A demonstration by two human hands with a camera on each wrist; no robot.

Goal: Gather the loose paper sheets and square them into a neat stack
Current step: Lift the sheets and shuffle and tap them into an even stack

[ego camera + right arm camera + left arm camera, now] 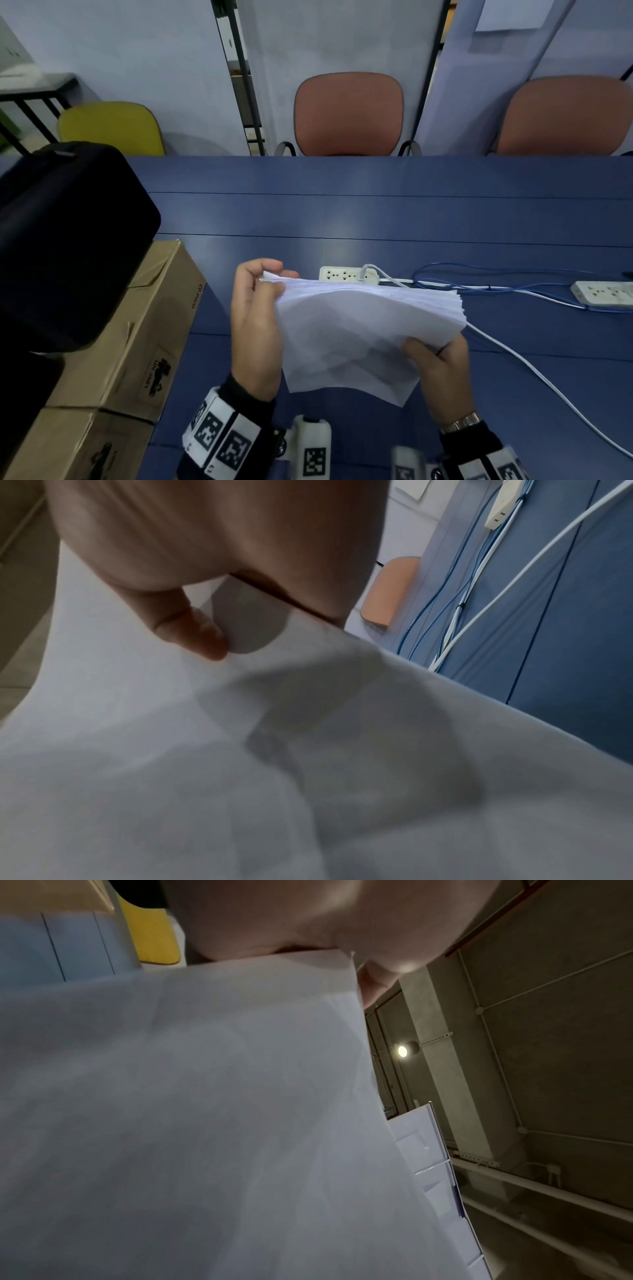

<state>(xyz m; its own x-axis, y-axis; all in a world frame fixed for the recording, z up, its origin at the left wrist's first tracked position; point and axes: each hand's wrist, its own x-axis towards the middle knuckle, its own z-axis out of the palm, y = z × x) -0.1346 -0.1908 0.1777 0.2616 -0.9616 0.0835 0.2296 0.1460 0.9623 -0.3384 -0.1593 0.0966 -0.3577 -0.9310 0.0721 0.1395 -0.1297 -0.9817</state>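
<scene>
Both hands, left hand (255,325) and right hand (440,373), grip the paper stack (370,329) above the blue table (376,212), mid-squaring; next, tapping edges flush.

The right hand (212,547) fills the top of the view, its thumb (198,634) pressed on white paper sheets (308,777) that spread across the lower frame. Beyond them lies the blue counter (565,656) with blue and white cables (479,588), a power strip (503,504) and a chair (390,591).
</scene>
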